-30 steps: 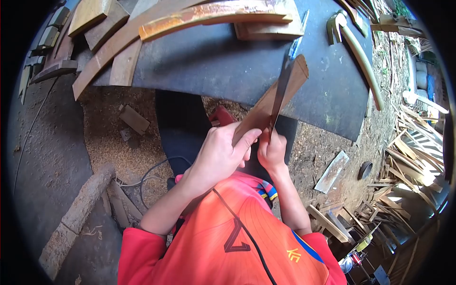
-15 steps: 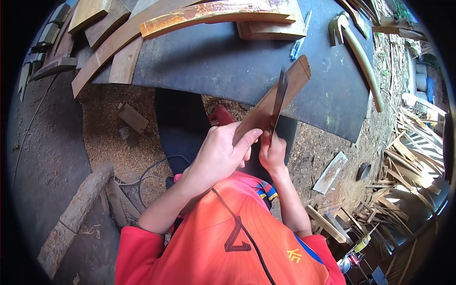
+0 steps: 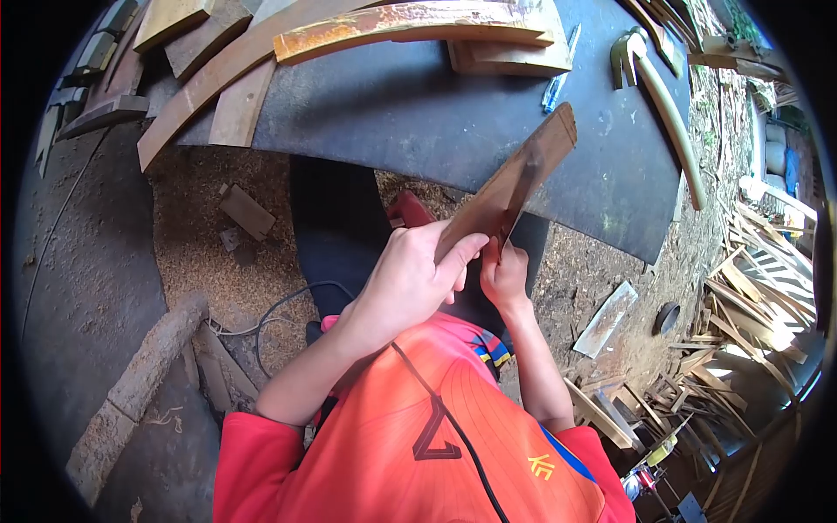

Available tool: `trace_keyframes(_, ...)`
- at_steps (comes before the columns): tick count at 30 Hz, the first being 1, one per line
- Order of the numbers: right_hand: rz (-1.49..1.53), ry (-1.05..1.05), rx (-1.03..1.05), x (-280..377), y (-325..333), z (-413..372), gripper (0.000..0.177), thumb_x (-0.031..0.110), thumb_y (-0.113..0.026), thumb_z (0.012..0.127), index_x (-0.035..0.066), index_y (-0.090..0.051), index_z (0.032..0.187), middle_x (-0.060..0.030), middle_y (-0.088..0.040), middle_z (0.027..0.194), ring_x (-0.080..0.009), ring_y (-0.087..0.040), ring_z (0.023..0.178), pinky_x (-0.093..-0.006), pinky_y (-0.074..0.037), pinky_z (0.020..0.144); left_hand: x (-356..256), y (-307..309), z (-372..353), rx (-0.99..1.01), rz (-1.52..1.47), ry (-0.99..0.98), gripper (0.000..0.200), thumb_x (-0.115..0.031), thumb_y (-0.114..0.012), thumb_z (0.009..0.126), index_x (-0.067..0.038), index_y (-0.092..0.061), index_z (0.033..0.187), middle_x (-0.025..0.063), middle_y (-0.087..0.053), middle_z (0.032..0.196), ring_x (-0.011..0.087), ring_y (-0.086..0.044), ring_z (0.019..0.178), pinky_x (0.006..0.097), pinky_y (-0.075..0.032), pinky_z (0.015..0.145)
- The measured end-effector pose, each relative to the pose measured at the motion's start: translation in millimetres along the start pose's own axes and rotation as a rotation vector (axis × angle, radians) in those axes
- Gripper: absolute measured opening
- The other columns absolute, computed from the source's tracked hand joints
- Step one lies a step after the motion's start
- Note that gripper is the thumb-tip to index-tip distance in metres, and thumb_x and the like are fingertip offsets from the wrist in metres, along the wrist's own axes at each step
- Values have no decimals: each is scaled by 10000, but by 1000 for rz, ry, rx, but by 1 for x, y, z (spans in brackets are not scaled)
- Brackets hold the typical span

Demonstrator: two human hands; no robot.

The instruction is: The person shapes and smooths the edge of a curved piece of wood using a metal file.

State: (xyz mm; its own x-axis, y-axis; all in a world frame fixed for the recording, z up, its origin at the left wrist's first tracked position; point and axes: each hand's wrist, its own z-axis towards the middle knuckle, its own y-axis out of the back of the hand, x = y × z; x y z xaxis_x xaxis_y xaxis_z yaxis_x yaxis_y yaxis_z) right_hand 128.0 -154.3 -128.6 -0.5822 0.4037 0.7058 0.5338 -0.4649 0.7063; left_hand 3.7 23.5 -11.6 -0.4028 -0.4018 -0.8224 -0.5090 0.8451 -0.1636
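Note:
My left hand grips the near end of a flat brown wooden strip, which slants up and away over the edge of the dark table. My right hand sits just right of it, closed on the handle of a thin dark blade. The blade lies against the strip's right edge, with its tip around the strip's middle.
Curved wooden pieces and planks lie at the table's far side, with a blue pen and a hammer. Sawdust, a cable and wood offcuts cover the ground. Scrap slats pile at the right.
The blade has slid back down along the strip toward my hands; its tip was near the strip's far end before. The strip and my left hand have hardly moved.

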Motion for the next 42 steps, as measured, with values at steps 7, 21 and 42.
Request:
trace_keyframes(7, 51, -67, 55, -13, -14, -11, 13, 14, -584, 943, 25, -589, 940, -224, -619, 697, -457, -663, 675, -491, -494, 563, 4, 3, 1, -18, -33, 15, 332, -285, -627, 1075, 27, -674, 971, 26, -632, 686, 72, -602, 587, 249, -516, 546)
trace_keyframes(21, 101, -104, 53, 26, 11, 8, 58, 28, -619, 921, 40, -628, 977, -224, -644, 721, -449, -680, 696, -490, -514, 573, 2, -5, -1, -20, -9, 18, 342, -297, -640, 1068, 29, -674, 974, 25, -627, 680, 76, -602, 585, 251, -508, 548)
trace_keyframes(42, 50, -255, 164, -4, -9, -11, 139, 44, -624, 922, 59, -660, 1055, -235, -679, 821, -461, -687, 795, -503, -528, 624, 7, -5, -1, -41, -59, -2, 327, -278, -628, 1076, 31, -667, 976, 33, -635, 697, 74, -601, 592, 244, -505, 541)
